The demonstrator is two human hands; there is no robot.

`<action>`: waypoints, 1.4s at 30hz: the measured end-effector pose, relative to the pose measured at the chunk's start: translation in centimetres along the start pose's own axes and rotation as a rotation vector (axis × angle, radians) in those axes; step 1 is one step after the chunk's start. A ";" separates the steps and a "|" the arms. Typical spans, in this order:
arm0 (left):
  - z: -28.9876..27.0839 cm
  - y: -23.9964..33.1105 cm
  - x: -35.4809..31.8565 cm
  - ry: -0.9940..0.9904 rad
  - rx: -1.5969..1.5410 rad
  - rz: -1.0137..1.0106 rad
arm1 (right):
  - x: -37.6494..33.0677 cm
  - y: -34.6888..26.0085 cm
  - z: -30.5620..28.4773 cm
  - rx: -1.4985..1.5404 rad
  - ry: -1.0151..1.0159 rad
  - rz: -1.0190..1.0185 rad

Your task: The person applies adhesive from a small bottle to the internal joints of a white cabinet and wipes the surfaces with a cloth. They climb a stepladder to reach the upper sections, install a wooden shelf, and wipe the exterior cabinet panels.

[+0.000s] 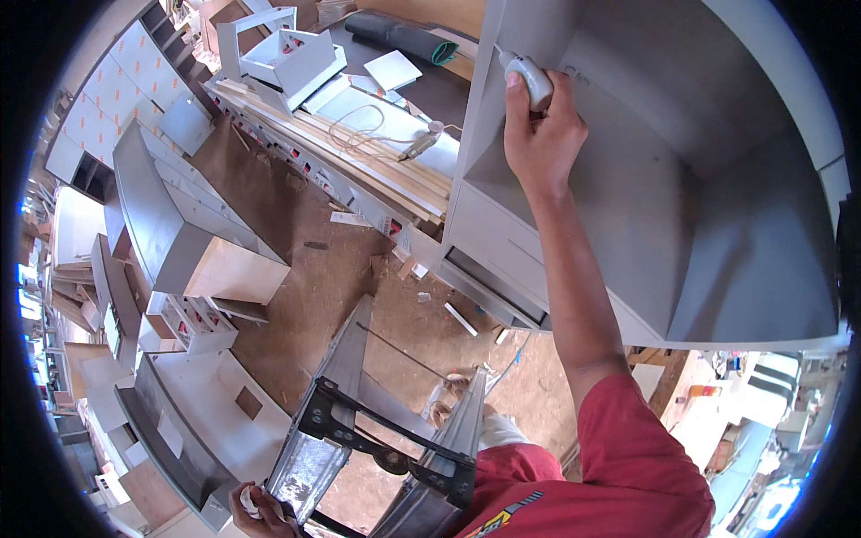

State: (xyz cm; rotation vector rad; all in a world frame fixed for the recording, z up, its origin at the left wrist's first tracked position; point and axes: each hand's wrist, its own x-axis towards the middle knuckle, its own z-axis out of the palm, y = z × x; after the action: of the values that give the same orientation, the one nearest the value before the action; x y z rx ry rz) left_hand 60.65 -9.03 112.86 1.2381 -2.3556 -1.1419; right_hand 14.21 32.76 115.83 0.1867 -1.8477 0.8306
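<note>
My right hand [545,134] reaches up into an open grey cabinet [619,170], closed around a small whitish squeeze bottle [533,82]. The bottle's thin nozzle points up and left, close to the cabinet's left side panel; whether it touches cannot be made out. Low at the left, my left hand [256,511] has its fingers curled round something whitish, too small and partly covered to name. This hand is beside the metal stepladder [309,466], whose black top piece [390,459] stands just in front of my body.
Left of the cabinet, a bench holds long wooden strips [377,157], a corded tool [421,143], a white drawer unit [287,63] and a dark roll [399,38]. Grey cabinet parts [179,238] stand at the left. Scraps [461,319] lie on the brown floor.
</note>
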 end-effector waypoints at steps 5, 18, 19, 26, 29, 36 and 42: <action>-0.4 -0.3 0.2 0.005 0.138 0.376 | -1.4 0.9 0.5 0.032 -0.016 -0.018; 0.0 0.0 -0.4 0.050 0.055 0.230 | -6.3 2.6 1.2 0.030 -0.049 0.060; 0.4 1.3 -0.6 0.063 0.073 0.230 | -6.9 2.8 1.4 0.047 -0.049 0.080; 0.7 1.6 -0.7 0.074 0.095 0.250 | -10.7 4.6 2.2 0.046 -0.076 0.149; 0.9 1.5 -0.6 0.091 0.099 0.235 | -12.4 5.2 2.5 0.038 -0.095 0.188; -0.3 -1.6 0.4 0.089 0.182 0.315 | -16.4 7.0 3.4 -0.029 -0.094 0.187; -0.2 -1.5 0.2 0.102 0.212 0.350 | -18.7 7.0 3.9 0.003 -0.119 0.273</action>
State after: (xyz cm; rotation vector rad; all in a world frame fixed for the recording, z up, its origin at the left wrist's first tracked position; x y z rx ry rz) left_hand 61.53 -9.79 111.86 0.8671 -2.5318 -0.7194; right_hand 15.94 31.02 95.64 -0.0165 -2.0122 1.0286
